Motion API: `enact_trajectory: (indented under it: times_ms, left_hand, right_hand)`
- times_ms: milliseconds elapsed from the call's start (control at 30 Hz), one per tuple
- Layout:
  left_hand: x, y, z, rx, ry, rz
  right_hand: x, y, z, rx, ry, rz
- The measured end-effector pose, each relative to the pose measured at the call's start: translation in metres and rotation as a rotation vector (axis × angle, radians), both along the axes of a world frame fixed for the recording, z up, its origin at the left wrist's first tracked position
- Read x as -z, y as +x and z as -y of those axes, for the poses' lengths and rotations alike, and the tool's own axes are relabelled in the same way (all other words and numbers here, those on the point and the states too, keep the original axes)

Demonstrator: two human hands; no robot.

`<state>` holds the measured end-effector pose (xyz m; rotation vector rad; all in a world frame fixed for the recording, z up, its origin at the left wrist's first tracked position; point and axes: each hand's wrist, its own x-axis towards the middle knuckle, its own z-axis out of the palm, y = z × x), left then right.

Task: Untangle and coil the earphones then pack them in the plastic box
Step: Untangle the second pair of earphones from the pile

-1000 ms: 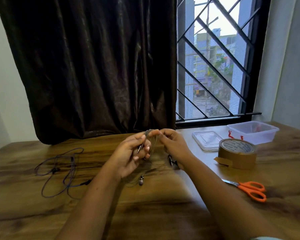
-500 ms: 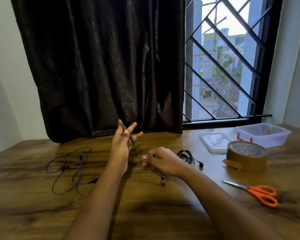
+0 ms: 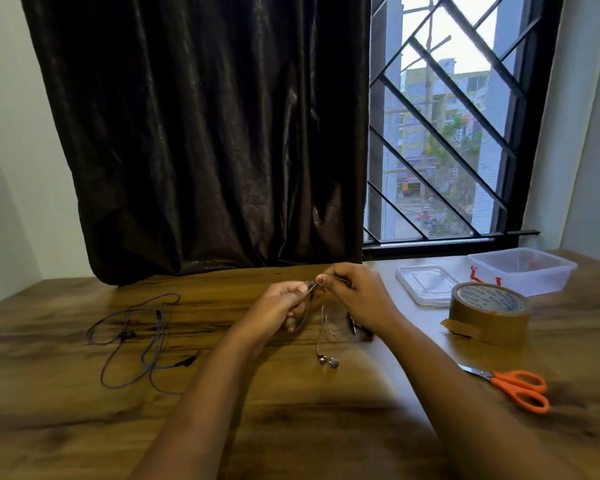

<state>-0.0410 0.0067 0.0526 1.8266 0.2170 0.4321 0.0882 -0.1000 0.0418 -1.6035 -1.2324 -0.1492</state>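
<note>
Well, I had both hands raised over the counter (image 3: pixel 66 427), to the left of the tape roll (image 3: pixel 489 313), meeting at the fingertips. The left hand (image 3: pixel 281 306) was curled round a few loops of the grey earphones (image 3: pixel 332 362), gripping them so the coil would not spring apart. The right hand (image 3: pixel 357 299) pinched the cord between thumb and forefinger just beside it, I judged to lay on the next turn. The loose tail hung below the hands with its buds low; whether they touched the counter I could not tell. Coiling looked only partly done. The plastic box (image 3: pixel 520 282) stood open behind the tape roll, with its lid (image 3: pixel 426 284) behind and to the left, ready for the coil. A purple pair (image 3: pixel 127 335) lay sprawled far left of the tape roll, not yet coiled.
</note>
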Motion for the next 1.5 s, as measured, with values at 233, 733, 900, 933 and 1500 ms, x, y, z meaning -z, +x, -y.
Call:
enact_trajectory:
  times_ms: [233,733,900,933,1500]
  left_hand:
    - [-0.003,-0.007,-0.006,0.101,-0.161,-0.010]
    - [-0.006,-0.002,0.000,-0.016,-0.524,0.397]
    - [-0.006,-0.001,-0.010,-0.214,-0.374,0.491]
    - [-0.003,0.001,-0.015,-0.272,-0.271,0.467]
    - [0.007,0.003,-0.006,0.015,0.032,-0.005]
  right_hand:
    - [0.000,0.004,0.002,0.040,0.058,0.046]
    - [0.022,-0.028,-0.024,-0.104,-0.308,-0.030]
    - [0.022,-0.040,-0.027,-0.192,-0.490,0.004]
    - [0.022,-0.042,-0.026,-0.214,-0.517,0.005]
    - [-0.007,-0.011,0.000,-0.375,-0.034,-0.735]
